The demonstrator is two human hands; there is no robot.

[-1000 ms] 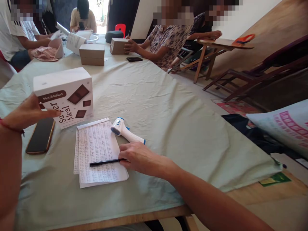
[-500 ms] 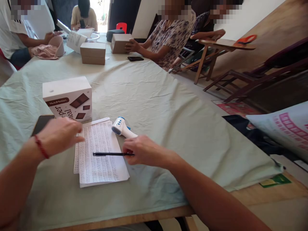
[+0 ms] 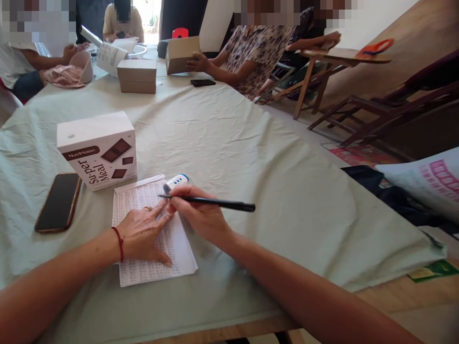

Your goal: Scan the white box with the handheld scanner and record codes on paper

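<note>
My left hand [image 3: 143, 234] lies with fingers spread on a stack of written paper sheets [image 3: 143, 274], a red string bracelet at its wrist. Between the fingertips of my right hand [image 3: 197, 210] is a black pen [image 3: 229, 204], its tip pointing left over the upper right part of the sheets. Whether the tip touches the paper I cannot tell. Behind that hand lies a white and blue infrared thermometer [image 3: 177, 180], its handle hidden. A white printed box [image 3: 100, 157] stands just beyond the sheets. To the left is a dark smartphone [image 3: 58, 203].
A pale green cloth [image 3: 222, 138] covers the table. At its far end are a brown cardboard box [image 3: 136, 76], another box [image 3: 179, 55] in a person's hands, and a black phone [image 3: 202, 82]. Several people sit around. A wooden stool [image 3: 322, 62] and chair [image 3: 366, 114] stand at right.
My left hand has come down onto the sheets, uncovering the smartphone. My right hand has turned the pen into a writing grip and moved up, now hiding the thermometer's handle.
</note>
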